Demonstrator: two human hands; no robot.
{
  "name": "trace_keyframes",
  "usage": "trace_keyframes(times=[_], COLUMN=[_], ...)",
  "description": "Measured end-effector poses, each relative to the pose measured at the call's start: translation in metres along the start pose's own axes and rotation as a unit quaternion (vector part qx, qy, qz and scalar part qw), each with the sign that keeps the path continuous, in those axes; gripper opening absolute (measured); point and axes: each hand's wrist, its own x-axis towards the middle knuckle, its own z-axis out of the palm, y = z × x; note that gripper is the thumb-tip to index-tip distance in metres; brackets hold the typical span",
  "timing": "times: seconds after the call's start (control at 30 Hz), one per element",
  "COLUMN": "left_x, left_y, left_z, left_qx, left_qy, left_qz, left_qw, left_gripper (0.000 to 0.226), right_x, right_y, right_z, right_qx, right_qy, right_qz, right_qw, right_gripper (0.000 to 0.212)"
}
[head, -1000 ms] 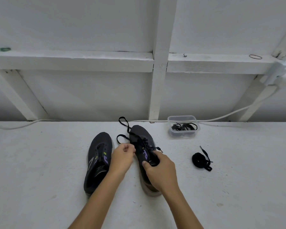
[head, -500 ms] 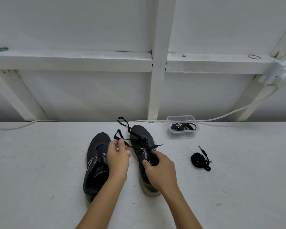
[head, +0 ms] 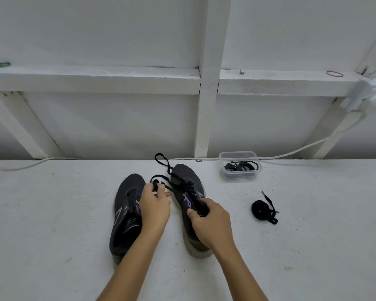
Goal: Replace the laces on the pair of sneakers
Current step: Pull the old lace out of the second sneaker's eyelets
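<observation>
Head cam, w/ me watching remotely: two dark sneakers sit side by side on the white table, toes pointing far. Left sneaker has no lace in its eyelets, as far as I can see. Right sneaker is partly laced w/ a black lace that loops out past the toe on the far-left side. Left hand hovers between the two shoes, its fingers curled and pinching a bunched bit of that lace just left of the right sneaker. Right hand rests on the right sneaker's mid/heel part, fingers wrapped onto the tongue and lace area, thumb on the near-left side of the shoe; can't tell if it grips the lace or just the upper. Bundled black lace lies on the table to the right of the shoes, well apart. Clear plastic tub w/ more dark laces inside sits far right, near the wall. White cable runs along the table's far edge.
</observation>
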Motion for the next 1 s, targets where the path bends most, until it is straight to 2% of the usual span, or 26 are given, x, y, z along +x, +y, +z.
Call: trace_keyframes(times=[0.07,0.13,0.23,0.4,0.53,0.6,0.77,0.87,1.0], left_x=[-0.006,-0.012,-0.012,-0.013,-0.015,-0.016,-0.015,-0.016,-0.018], left_y=[0.000,-0.001,-0.004,-0.006,-0.006,-0.008,-0.014,-0.005,0.002], left_z=[0.004,0.010,0.012,0.000,0.003,0.004,0.005,0.004,0.000], left_qx=[-0.045,-0.068,-0.030,0.017,-0.015,-0.031,-0.011,0.008,0.021], left_qy=[0.026,0.016,-0.013,-0.043,-0.062,-0.066,-0.096,-0.122,-0.170], left_qz=[-0.026,-0.058,-0.102,-0.120,-0.113,-0.109,-0.112,-0.116,-0.126], left_qw=[0.998,0.996,0.994,0.992,0.992,0.991,0.989,0.986,0.977], left_gripper=[0.016,0.017,0.009,0.046,0.028,0.028,0.036,0.040,0.065], right_x=[-0.001,-0.001,-0.001,0.008,0.023,0.025,0.023,0.022,0.027], right_y=[-0.001,0.000,0.000,0.000,-0.001,-0.004,-0.008,-0.010,-0.012], right_z=[0.000,0.000,-0.003,-0.017,-0.030,-0.034,-0.032,-0.031,-0.028], right_qx=[-0.002,-0.005,0.004,0.041,0.016,-0.012,-0.104,-0.142,-0.220], right_qy=[0.000,-0.002,-0.014,-0.065,-0.093,-0.096,-0.096,-0.093,-0.106], right_qz=[0.002,-0.001,-0.007,0.016,0.051,0.041,-0.041,-0.092,-0.115], right_qw=[1.000,1.000,1.000,0.997,0.994,0.994,0.989,0.981,0.963], right_gripper=[0.041,0.040,0.036,0.018,0.010,0.008,0.015,0.030,0.034])
